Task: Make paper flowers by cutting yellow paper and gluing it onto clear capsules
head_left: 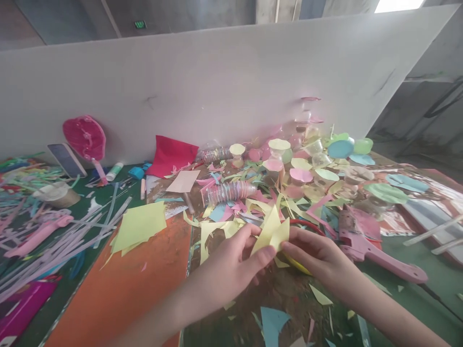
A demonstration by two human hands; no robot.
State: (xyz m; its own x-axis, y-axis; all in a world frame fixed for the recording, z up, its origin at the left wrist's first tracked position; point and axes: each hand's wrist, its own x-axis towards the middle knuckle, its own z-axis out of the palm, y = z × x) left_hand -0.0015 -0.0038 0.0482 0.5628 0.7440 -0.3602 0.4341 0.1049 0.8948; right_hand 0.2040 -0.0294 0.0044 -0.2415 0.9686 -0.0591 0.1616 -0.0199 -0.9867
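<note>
My left hand [249,258] pinches a folded piece of pale yellow paper [269,229] between thumb and fingers. On the opposite edge of the same paper, my right hand [314,253] closes its thumb and fingertips. The folded paper has pointed upper corners and is raised above scraps on the table. Behind my right hand, a red curved piece [307,224] and a yellow curved piece [298,265] show in part; what they belong to is hidden. A stack of yellow paper squares [141,224] lies left of my left hand on an orange board [130,284].
Paper offcuts surround cut plastic bottles [231,192] and several paper-topped cups [279,147] ahead. A pink glue gun [383,260] with a cord lies at right. Pale strips [83,241], a phone [67,160] and a pink fan-shaped item [85,137] are at left. A white panel [202,86] stands behind.
</note>
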